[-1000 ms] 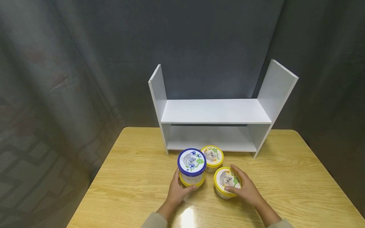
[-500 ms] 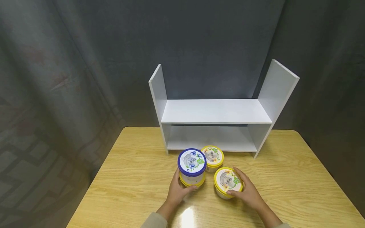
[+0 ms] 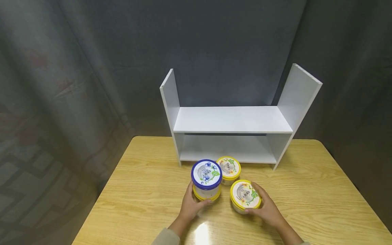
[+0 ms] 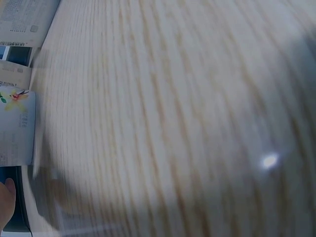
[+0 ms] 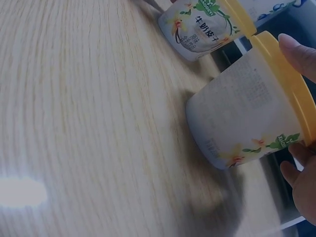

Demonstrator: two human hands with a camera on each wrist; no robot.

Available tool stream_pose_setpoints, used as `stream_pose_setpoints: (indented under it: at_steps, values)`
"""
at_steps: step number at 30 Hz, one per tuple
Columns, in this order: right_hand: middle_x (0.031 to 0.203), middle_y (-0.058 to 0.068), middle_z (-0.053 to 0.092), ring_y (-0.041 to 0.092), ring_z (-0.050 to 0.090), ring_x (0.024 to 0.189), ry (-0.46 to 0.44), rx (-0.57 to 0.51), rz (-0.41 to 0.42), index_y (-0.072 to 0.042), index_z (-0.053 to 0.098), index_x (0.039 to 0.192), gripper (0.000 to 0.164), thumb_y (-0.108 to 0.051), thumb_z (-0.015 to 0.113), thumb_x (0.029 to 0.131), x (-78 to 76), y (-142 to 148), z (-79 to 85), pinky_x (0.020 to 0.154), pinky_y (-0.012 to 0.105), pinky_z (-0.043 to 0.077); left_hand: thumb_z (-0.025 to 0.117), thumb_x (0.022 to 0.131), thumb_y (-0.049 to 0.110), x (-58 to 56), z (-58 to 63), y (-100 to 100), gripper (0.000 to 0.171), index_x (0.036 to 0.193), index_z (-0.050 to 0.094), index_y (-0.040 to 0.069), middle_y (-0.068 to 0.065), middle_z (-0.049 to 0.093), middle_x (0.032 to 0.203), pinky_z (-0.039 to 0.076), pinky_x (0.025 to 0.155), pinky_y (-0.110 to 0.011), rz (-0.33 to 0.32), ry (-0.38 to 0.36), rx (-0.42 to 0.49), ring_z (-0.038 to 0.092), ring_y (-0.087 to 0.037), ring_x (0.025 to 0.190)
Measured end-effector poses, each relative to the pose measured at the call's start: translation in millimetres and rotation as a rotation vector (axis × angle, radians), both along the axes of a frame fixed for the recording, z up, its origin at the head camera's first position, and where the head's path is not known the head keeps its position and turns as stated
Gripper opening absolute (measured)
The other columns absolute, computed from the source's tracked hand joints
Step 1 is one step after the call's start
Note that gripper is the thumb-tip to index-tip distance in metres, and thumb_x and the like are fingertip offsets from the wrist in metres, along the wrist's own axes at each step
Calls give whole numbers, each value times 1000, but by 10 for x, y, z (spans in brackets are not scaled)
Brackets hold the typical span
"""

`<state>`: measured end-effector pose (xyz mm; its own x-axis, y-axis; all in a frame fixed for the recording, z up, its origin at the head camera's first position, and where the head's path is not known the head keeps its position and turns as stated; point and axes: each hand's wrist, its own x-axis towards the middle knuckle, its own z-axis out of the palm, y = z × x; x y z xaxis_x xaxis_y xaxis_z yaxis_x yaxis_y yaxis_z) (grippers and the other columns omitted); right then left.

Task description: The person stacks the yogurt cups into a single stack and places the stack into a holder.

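A yogurt tub with a blue lid (image 3: 206, 174) stands on a lower tub with a yellow rim (image 3: 207, 197). My left hand (image 3: 190, 205) holds this stack from its left side, thumb across the front. My right hand (image 3: 267, 208) grips another yellow-lidded yogurt tub (image 3: 245, 194) at its lid edge. In the right wrist view, this tub's white side (image 5: 237, 103) shows, and the thumb (image 5: 298, 54) lies against the yellow lid. A third yellow-lidded tub (image 3: 228, 167) stands behind, partly hidden by the stack. Only a fingertip (image 4: 6, 202) shows in the left wrist view.
A white two-level shelf (image 3: 232, 119) with tall side panels stands behind the tubs on the wooden table (image 3: 137, 190). Grey curtains (image 3: 226, 51) hang behind and to the sides. Light glares off the table near its front.
My right hand's thumb and fingers have moved off the top of the yellow lid to its edge. The left hand and the tubs have stayed in place.
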<state>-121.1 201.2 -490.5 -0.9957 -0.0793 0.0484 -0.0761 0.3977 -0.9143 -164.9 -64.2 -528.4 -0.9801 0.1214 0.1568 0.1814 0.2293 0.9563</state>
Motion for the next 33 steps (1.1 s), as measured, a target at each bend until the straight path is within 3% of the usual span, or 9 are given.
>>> stream_pose_setpoints:
  at_steps: [12, 19, 22, 26, 29, 33]
  values:
    - [137, 25, 14, 49, 8, 121, -17, 33, 9, -4, 24, 134, 94, -19, 78, 58, 8, 0, -60, 87, 70, 7, 77, 59, 31, 1, 2, -26, 99, 136, 20, 10, -11, 31, 134, 21, 100, -46, -4, 9, 10, 27, -29, 122]
    - [137, 24, 17, 47, 11, 121, -16, 25, -15, -4, 26, 134, 94, -18, 78, 57, 20, 21, -60, 89, 68, 9, 76, 59, 32, -6, -54, 0, 97, 136, 21, 11, -13, 34, 132, 27, 97, -48, 8, 94, -28, 32, -32, 119]
    - [136, 24, 18, 47, 11, 121, -16, 11, -18, -4, 27, 133, 93, -17, 78, 57, 26, 25, -62, 89, 68, 9, 77, 60, 28, 43, 84, 9, 96, 136, 21, 9, -15, 33, 132, 24, 98, -48, 6, 45, -19, 30, -32, 120]
    - [136, 25, 18, 48, 11, 121, -33, 7, -25, -4, 26, 134, 94, -17, 79, 57, 26, 24, -51, 89, 68, 9, 78, 59, 26, 45, 119, 5, 98, 136, 20, 8, -12, 30, 135, 19, 101, -46, -2, -31, -1, 26, -29, 123]
    - [136, 25, 18, 48, 11, 121, -50, 8, -33, -4, 26, 134, 94, -17, 79, 57, 27, 24, -40, 89, 68, 8, 77, 58, 32, 4, 5, -1, 99, 136, 20, 11, -9, 30, 135, 19, 101, -46, 5, -21, -15, 26, -27, 123]
    - [137, 25, 17, 48, 11, 121, -72, 4, -43, -5, 26, 134, 94, -17, 78, 57, 30, 24, -24, 89, 69, 8, 77, 58, 34, 5, 6, -2, 100, 136, 20, 11, -10, 30, 135, 19, 100, -48, 9, -21, -21, 26, -29, 123]
